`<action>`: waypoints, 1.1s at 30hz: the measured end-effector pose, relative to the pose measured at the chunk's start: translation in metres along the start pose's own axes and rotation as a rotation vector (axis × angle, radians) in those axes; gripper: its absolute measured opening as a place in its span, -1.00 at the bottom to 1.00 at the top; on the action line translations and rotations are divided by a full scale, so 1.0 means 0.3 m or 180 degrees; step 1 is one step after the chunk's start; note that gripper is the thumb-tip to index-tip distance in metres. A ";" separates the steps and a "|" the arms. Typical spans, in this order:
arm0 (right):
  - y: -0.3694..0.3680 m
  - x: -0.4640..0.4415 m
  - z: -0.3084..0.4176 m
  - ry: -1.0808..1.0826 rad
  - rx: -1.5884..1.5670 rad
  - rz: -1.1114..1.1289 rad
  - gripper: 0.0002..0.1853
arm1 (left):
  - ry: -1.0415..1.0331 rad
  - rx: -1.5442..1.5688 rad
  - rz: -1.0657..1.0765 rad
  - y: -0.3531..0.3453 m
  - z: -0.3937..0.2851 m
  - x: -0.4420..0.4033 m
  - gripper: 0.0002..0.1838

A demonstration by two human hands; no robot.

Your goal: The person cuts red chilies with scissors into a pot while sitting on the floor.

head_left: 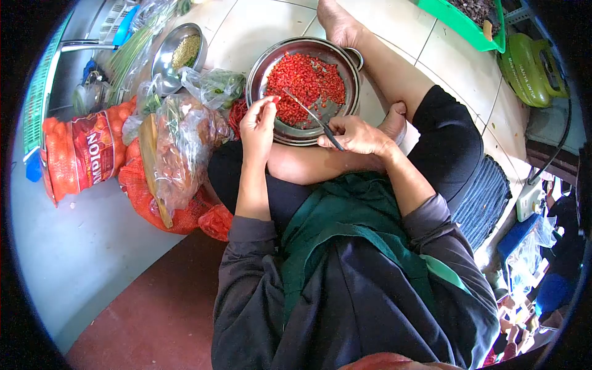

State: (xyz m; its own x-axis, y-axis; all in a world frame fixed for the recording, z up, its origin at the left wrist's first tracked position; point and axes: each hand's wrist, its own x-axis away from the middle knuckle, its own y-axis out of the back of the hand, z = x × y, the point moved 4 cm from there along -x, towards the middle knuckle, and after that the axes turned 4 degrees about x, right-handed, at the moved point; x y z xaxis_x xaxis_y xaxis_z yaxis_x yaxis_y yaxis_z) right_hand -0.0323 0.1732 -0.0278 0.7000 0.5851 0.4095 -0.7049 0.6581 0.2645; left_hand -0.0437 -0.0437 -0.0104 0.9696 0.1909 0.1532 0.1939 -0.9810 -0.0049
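A steel pot [254,75] with a loop handle stands on the floor before my crossed legs. Inside lie many small pieces of cut red chili [311,77]. My left hand [258,128] is at the pot's left rim, its fingertips pinched on a small piece of red chili [275,98]. My right hand [357,134], at the lower right rim, grips a small knife [333,137] by its black handle. The thin blade points up and left over the chili, its tip close to my left fingertips.
On the left are a red net sack of onions [92,151], plastic bags of produce [185,145] and a steel bowl [165,58] with pale yellowish contents. A green basket [459,21] and a green gas cylinder [527,71] stand at upper right.
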 end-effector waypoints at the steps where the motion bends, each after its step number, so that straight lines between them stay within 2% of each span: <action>1: 0.006 0.009 0.020 0.0024 0.0059 0.0021 -0.43 | 0.0035 0.0034 -0.0051 0.006 0.005 -0.001 -0.79; 5: -0.008 0.002 0.020 0.0085 0.0393 -0.0075 -0.45 | 0.0139 0.0005 -0.0144 0.011 0.032 -0.003 -0.79; 8: -0.008 0.002 0.024 -0.0184 0.0467 -0.0007 -0.34 | 0.0122 -0.0164 -0.0189 -0.008 0.041 0.003 -0.80; 22: 0.006 0.006 0.028 0.0085 0.0541 -0.0426 -0.37 | -0.0318 -0.0722 -0.0181 -0.046 0.036 0.013 -0.80; 28: 0.003 0.004 0.030 0.0065 0.0643 -0.0550 -0.37 | -0.0218 -0.0935 0.0082 -0.061 0.015 0.031 -0.79; 33: 0.010 0.001 0.037 -0.0011 0.0616 -0.0469 -0.35 | 0.0029 -0.0646 -0.0060 -0.058 0.064 0.029 -0.77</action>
State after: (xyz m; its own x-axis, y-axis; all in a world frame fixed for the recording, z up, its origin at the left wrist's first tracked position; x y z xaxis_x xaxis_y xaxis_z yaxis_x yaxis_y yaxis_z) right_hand -0.0355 0.1702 -0.0171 0.7968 0.4877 0.3568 -0.6042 0.6331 0.4838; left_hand -0.0359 -0.0245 -0.0280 0.9645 0.2097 0.1604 0.1769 -0.9643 0.1972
